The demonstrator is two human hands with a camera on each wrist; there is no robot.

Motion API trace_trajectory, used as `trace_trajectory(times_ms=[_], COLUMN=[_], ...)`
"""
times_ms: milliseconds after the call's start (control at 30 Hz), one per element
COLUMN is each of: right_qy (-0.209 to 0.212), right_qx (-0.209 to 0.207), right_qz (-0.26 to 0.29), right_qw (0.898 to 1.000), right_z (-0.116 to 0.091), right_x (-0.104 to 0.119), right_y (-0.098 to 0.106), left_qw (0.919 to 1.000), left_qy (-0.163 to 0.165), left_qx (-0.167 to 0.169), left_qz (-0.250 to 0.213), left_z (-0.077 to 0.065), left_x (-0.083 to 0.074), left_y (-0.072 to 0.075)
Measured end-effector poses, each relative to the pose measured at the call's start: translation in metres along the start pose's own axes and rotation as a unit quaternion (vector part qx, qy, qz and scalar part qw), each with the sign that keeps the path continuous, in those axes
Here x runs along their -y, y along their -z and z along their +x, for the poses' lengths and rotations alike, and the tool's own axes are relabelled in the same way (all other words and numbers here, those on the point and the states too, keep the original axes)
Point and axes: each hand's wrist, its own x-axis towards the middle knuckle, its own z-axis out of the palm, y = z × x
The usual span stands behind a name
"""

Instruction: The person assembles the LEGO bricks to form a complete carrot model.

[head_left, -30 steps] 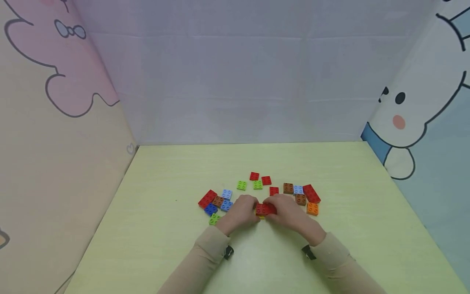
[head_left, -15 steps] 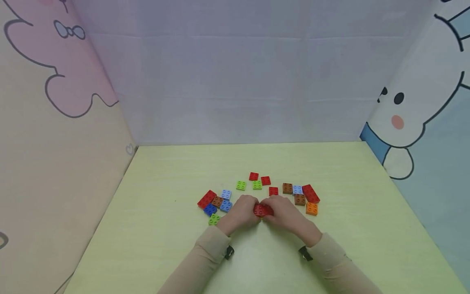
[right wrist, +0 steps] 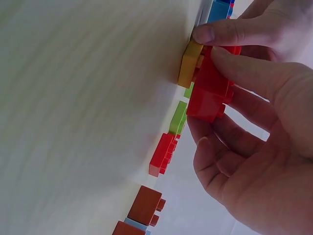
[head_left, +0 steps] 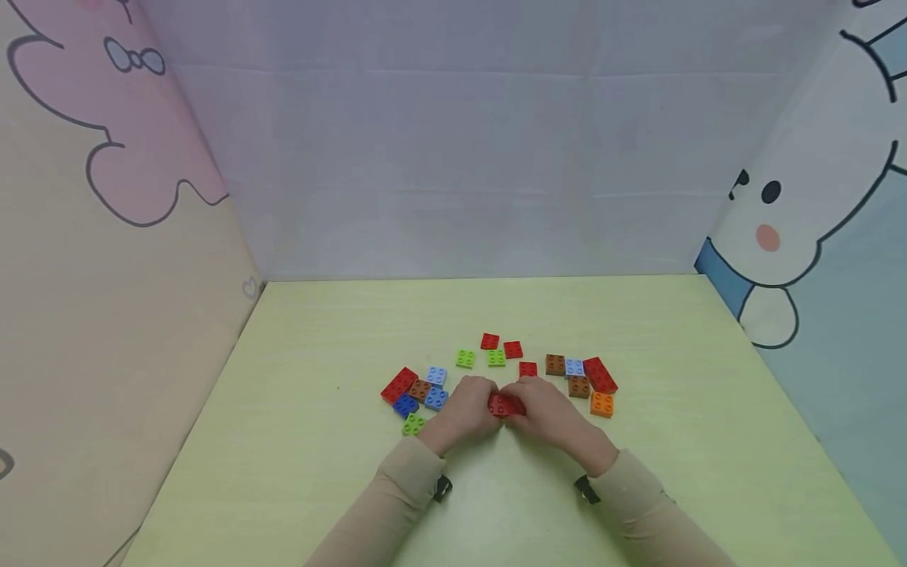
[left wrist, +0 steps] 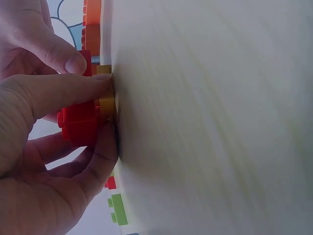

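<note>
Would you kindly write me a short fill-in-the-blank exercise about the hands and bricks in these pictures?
1. The left hand pinches the lower brick, which is coloured ____.
2. The right hand grips the upper brick, which is coloured ____.
3. The orange brick lies on the person's ____ side.
4. In the head view, the visible green bricks number ____.

Missing words: yellow; red; right; three.
</note>
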Motion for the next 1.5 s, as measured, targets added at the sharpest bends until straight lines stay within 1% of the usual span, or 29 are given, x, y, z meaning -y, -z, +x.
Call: trace_trajectory(times_ms=[333,500,667,800,933,1100,1200,1367,1500], right_qy=[-0.003,-0.006,-0.027,-0.039,-0.039,-0.042,-0.04,-0.033,-0.022], right_qx=[0.001,-0.002,-0.003,0.002,0.008,0.007,0.009,0.009,0.0], right_qz=[0.0,0.003,0.009,0.014,0.022,0.021,0.021,0.013,0.004], right_qw=[1.0,1.0,1.0,0.999,0.999,0.999,0.999,0.999,1.0], right_z=[0.003,0.004,0.005,0.006,0.007,0.005,0.005,0.006,0.006], right_x=[0.0,0.001,0.001,0.002,0.002,0.002,0.002,0.003,0.004], right_y=[-0.001,-0.002,-0.002,-0.001,-0.001,0.0,0.001,0.0,-0.001], left_qw=[0.9999,1.0,1.0,0.9999,0.9998,0.9997,0.9997,0.9995,0.9993], left_qy=[0.007,0.005,0.003,0.009,0.013,0.003,-0.003,-0.012,-0.011], left_qx=[0.008,0.004,0.008,0.011,0.015,0.021,0.026,0.024,0.028], left_qz=[-0.005,0.0,0.0,0.004,-0.005,-0.009,-0.004,0.014,0.024], left_z=[0.002,0.002,0.002,0.001,0.0,0.0,0.0,0.0,0.002], left_x=[-0.001,-0.002,-0.002,-0.003,-0.003,-0.004,-0.005,-0.006,-0.006], left_y=[0.001,0.003,0.005,0.005,0.006,0.01,0.011,0.012,0.011])
